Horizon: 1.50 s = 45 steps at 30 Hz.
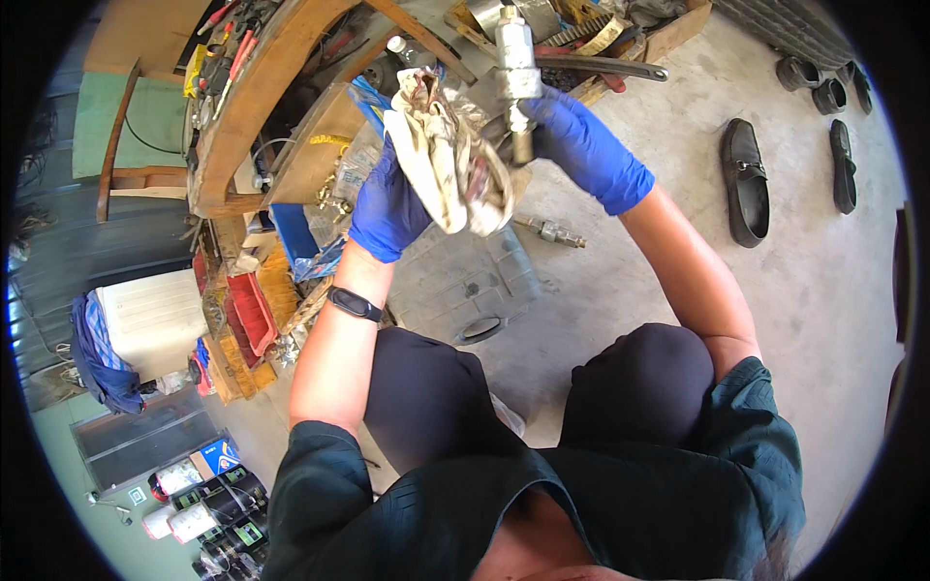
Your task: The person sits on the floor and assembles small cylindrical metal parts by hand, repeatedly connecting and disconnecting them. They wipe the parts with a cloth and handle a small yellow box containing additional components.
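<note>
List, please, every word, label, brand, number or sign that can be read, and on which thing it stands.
No text is legible.
Blue-and-white box, lower left: printing too small.
Green labels on black items: too small.
Small square sign: too small.
Metal fitting in the right hand: no readable marking.

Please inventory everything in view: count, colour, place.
Cloth: 1, stained cream, upper middle
Held fitting: 1, silver, top centre
Loose fitting: 1, silver, floor, centre
Case: 1, grey, floor, centre
Bottle: 1, clear, top
Footwear: several, black, floor, right
Tray: 1, red, left
Large box: 1, white, far left
Hand tools: several, mixed, upper left
Clutter: many, mixed, left
Left hand: 1, blue-gloved, holding cloth
Right hand: 1, blue-gloved, holding fitting
Knees: 2, dark, centre
</note>
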Each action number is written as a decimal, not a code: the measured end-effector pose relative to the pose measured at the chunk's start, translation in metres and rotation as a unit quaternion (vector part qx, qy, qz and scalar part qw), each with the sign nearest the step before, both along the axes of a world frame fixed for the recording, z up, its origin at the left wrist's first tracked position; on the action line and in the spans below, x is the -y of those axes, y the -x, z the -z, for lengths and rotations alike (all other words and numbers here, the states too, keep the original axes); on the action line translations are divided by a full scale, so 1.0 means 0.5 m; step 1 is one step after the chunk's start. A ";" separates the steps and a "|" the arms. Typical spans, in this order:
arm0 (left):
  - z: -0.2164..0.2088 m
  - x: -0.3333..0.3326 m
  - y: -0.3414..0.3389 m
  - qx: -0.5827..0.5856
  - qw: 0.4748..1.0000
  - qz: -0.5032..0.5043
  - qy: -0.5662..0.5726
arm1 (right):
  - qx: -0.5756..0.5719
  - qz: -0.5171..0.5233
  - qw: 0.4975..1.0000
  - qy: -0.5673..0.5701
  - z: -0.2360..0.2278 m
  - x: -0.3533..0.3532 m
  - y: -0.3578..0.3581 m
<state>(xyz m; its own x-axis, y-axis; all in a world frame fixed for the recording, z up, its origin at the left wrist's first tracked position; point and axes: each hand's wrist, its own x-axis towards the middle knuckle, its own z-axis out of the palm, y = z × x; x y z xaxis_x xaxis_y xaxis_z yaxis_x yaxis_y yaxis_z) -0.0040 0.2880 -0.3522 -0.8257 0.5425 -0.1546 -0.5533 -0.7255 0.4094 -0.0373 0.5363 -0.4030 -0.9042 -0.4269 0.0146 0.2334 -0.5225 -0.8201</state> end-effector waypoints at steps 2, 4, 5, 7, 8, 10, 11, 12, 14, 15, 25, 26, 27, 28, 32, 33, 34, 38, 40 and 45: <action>-0.011 0.005 -0.002 -0.051 0.988 -0.033 0.142 | 0.018 -0.034 0.999 -0.006 -0.043 0.034 -0.039; -0.026 -0.023 0.003 -0.096 0.973 -0.055 0.204 | -0.014 -0.040 0.997 -0.063 -0.060 0.038 -0.050; -0.038 -0.034 -0.008 -0.105 0.963 -0.084 0.232 | -0.025 -0.035 0.995 -0.091 -0.062 0.038 -0.052; -0.027 -0.023 0.007 -0.099 0.964 -0.093 0.227 | -0.063 -0.006 0.993 -0.104 -0.070 0.050 -0.057; -0.021 -0.014 0.010 -0.096 0.965 -0.097 0.225 | -0.092 0.005 0.987 -0.129 -0.064 0.060 -0.060; -0.028 -0.025 0.001 -0.199 0.896 -0.158 0.365 | -0.147 0.031 0.972 -0.181 -0.049 0.076 -0.062; -0.036 -0.031 0.008 -0.119 0.946 -0.153 0.261 | -0.188 0.040 0.942 -0.277 -0.047 0.075 -0.067; -0.058 -0.041 0.015 -0.034 0.977 -0.146 0.151 | -0.211 0.075 0.919 -0.325 -0.055 0.081 -0.076; -0.067 -0.033 0.006 -0.192 0.940 -0.135 0.248 | -0.253 0.143 0.861 -0.417 -0.073 0.099 -0.088; -0.078 -0.044 -0.017 -0.115 0.953 -0.171 0.220 | -0.322 0.200 0.816 -0.436 -0.070 0.112 -0.088; -0.057 -0.011 -0.035 -0.158 0.802 -0.270 0.509 | -0.238 0.075 0.914 -0.321 -0.079 0.136 -0.099; -0.062 -0.004 -0.037 -0.173 0.791 -0.272 0.519 | -0.185 0.035 0.948 -0.255 -0.086 0.127 -0.093; -0.047 0.025 -0.035 -0.176 0.776 -0.287 0.534 | -0.108 -0.042 0.971 -0.208 -0.103 0.118 -0.086; -0.058 0.041 -0.037 -0.160 0.797 -0.279 0.511 | -0.099 -0.055 0.972 -0.206 -0.116 0.105 -0.078; -0.144 0.003 -0.054 -0.104 0.778 -0.339 0.519 | -0.175 -0.011 0.941 -0.290 -0.133 0.060 -0.060; -0.142 0.026 -0.056 -0.187 0.726 -0.331 0.574 | -0.233 0.010 0.913 -0.335 -0.136 0.061 -0.055; -0.132 0.052 -0.056 -0.266 0.668 -0.316 0.619 | -0.287 0.032 0.878 -0.381 -0.135 0.059 -0.049; -0.118 0.033 -0.062 -0.483 0.573 -0.067 0.659 | -0.192 -0.128 0.900 -0.370 -0.157 0.050 -0.054; -0.116 0.030 -0.072 -0.412 0.633 -0.017 0.655 | -0.155 -0.183 0.898 -0.368 -0.164 0.045 -0.053; -0.095 0.017 -0.093 -0.307 0.707 -0.011 0.637 | -0.014 -0.275 0.929 -0.248 -0.158 0.035 -0.025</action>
